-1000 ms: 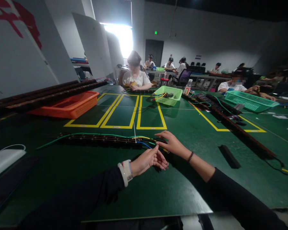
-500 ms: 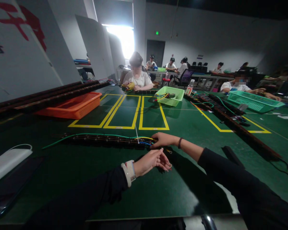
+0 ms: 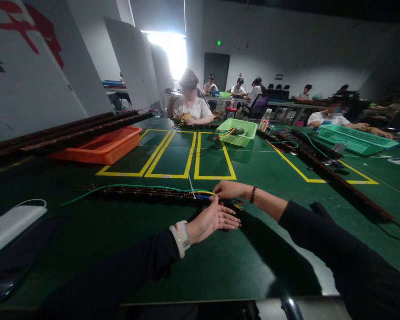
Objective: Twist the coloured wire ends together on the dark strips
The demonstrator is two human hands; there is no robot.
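A long dark strip (image 3: 146,193) with metal points along it lies crosswise on the green table. A green wire (image 3: 111,186) runs over it and beyond its left end. Yellow and blue wires (image 3: 203,196) lie along its right end, and a white cable tie (image 3: 191,186) sticks up there. My right hand (image 3: 235,190) is closed on the wires at that end, its fingertips partly hidden. My left hand (image 3: 215,221) is just in front, palm turned sideways, fingers stretched out and thumb up at the wires. Ring-ended wire tips (image 3: 240,207) poke out right of my fingers.
An orange basket (image 3: 123,146), a light green basket (image 3: 243,135) with wired parts, and a teal basket (image 3: 356,140) stand farther back. A white power bank (image 3: 13,226) and a dark phone (image 3: 20,258) lie left. Another long strip (image 3: 350,186) lies right. Co-workers sit beyond.
My left hand has spread its fingers and moved its thumb up to the wires. My right hand has shifted slightly, with its fingers drawn together at the wires.
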